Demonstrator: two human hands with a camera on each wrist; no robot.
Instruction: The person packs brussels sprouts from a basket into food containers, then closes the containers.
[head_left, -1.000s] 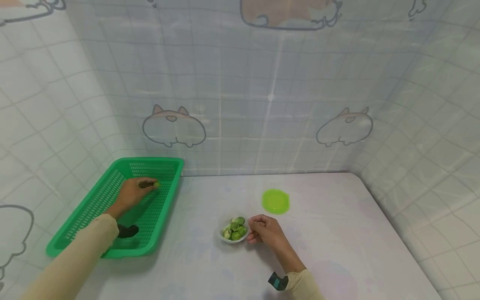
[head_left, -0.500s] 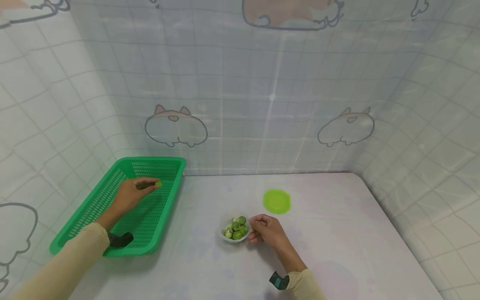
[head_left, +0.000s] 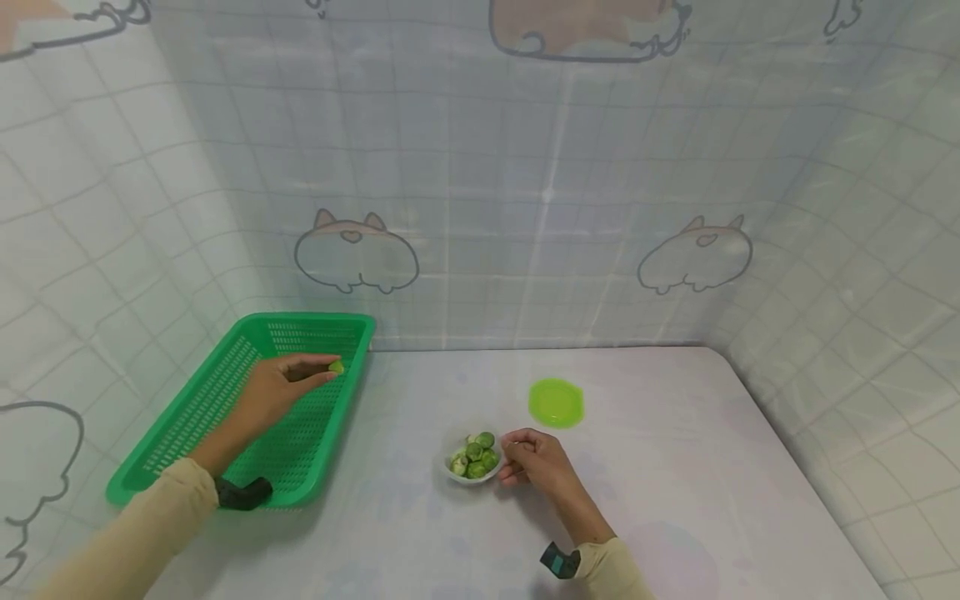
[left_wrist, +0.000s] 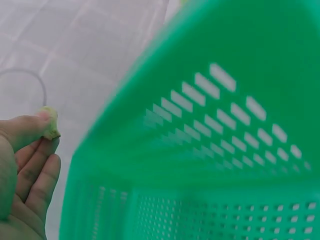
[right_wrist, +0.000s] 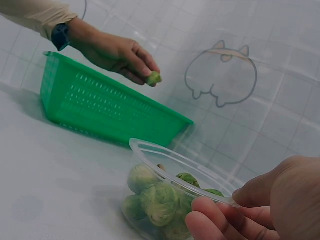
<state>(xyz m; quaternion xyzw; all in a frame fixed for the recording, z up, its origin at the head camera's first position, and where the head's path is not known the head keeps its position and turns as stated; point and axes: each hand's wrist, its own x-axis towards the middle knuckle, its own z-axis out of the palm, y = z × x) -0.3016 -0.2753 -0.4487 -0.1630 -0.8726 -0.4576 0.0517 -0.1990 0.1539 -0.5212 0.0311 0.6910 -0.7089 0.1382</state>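
My left hand pinches a Brussels sprout between thumb and fingertips, above the green plastic basket. In the right wrist view, that sprout is held higher than the basket's rim. A small clear plastic tub stands on the table, filled with several Brussels sprouts. My right hand pinches the tub's rim on its right side, thumb on top and fingers beneath. The basket's near left part is hidden by my left forearm.
A lime-green lid lies on the table behind the tub, slightly right. The wall behind and both sides are covered in a grid-patterned sheet with cartoon animals.
My left hand has moved a little to the right over the basket, still holding the sprout. The right hand stays at the tub's rim. The whole head view has shifted slightly.
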